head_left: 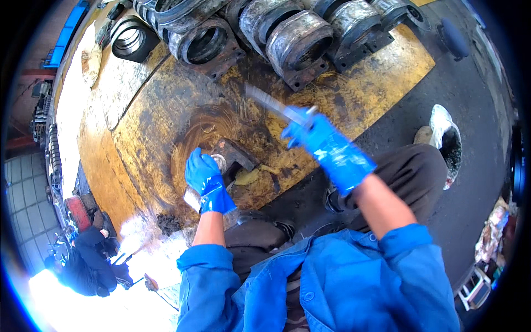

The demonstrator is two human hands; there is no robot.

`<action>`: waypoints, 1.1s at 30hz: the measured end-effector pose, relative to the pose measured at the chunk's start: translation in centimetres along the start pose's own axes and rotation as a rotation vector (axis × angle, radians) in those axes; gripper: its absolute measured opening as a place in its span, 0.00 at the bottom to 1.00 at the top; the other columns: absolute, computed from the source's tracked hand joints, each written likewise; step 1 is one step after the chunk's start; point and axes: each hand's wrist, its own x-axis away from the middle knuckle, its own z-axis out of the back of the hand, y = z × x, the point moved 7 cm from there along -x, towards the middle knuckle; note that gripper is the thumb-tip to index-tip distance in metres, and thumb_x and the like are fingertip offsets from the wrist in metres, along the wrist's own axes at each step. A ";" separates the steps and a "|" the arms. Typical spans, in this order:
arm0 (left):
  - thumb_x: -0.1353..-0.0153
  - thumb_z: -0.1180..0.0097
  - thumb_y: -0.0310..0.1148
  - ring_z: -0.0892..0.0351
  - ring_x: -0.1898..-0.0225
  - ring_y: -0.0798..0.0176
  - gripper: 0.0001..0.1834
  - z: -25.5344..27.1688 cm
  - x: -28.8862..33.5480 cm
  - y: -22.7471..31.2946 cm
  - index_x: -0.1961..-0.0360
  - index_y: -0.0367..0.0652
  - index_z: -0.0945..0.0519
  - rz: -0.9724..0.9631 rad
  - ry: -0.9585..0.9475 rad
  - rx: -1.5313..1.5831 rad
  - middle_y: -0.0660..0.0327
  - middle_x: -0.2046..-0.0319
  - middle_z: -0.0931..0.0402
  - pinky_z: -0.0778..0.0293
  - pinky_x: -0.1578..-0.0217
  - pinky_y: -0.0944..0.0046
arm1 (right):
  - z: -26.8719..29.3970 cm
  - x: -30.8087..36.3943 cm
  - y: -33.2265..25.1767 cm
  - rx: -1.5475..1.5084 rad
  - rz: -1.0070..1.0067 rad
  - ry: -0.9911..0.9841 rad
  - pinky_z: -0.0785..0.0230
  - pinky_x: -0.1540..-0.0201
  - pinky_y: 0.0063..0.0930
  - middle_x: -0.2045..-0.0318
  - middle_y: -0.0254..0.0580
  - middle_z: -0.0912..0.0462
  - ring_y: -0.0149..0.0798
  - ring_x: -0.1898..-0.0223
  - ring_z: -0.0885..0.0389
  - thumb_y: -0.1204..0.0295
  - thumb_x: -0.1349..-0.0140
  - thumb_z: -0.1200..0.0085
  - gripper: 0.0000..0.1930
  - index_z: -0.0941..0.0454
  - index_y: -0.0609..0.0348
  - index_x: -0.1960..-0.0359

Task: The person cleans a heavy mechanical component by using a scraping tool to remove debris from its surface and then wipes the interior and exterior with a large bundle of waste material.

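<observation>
A single head-worn fisheye view looks steeply down from above the person's chest onto a yellow plate (pixel 166 110) on the floor. It sits close: the forearms enter from the lower edge, and the jacket (pixel 332 288) fills the bottom. Straight edges bow toward the dark rim. The picture's left is the person's left.

Hard daylight floods in from the lower left of the frame, blowing the ground there out to pure white glare. The yellow plate (pixel 166 99) shines with greasy highlights. The flat metal tool (pixel 274 104) in the right hand (pixel 326 146) is streaked with motion blur. Fisheye bending curves the edges, and the corners fall to black.
</observation>
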 end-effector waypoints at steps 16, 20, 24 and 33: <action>0.35 0.50 0.30 0.18 0.53 0.38 0.15 -0.6 -0.4 0.0 0.53 0.31 0.18 0.030 -0.104 0.070 0.43 0.55 0.16 0.24 0.49 0.44 | -6.9 -1.9 11.2 1.264 0.178 -0.621 0.26 0.65 0.50 0.64 0.44 0.14 0.52 0.61 0.13 0.71 0.36 0.47 0.32 0.33 0.39 0.29; 0.35 0.50 0.30 0.18 0.54 0.38 0.15 -0.5 -0.5 -0.1 0.53 0.30 0.18 0.015 -0.088 0.041 0.43 0.56 0.16 0.24 0.50 0.44 | -7.1 -2.3 10.1 1.441 0.388 -0.737 0.29 0.71 0.47 0.71 0.41 0.15 0.45 0.70 0.14 0.67 0.32 0.48 0.25 0.28 0.47 0.33; 0.35 0.49 0.29 0.18 0.54 0.39 0.15 -0.1 -0.9 0.4 0.53 0.31 0.18 0.022 -0.097 0.057 0.43 0.56 0.16 0.24 0.50 0.44 | -7.0 -1.1 9.3 1.510 0.527 -0.738 0.31 0.75 0.43 0.77 0.39 0.18 0.44 0.77 0.17 0.63 0.23 0.58 0.18 0.22 0.52 0.39; 0.33 0.51 0.31 0.16 0.51 0.43 0.16 -0.5 -0.4 -0.5 0.51 0.33 0.16 0.030 -0.103 0.016 0.45 0.53 0.15 0.23 0.45 0.49 | -6.9 0.1 10.0 1.568 0.422 -0.784 0.29 0.79 0.45 0.74 0.45 0.18 0.45 0.76 0.16 0.63 0.22 0.60 0.20 0.25 0.53 0.36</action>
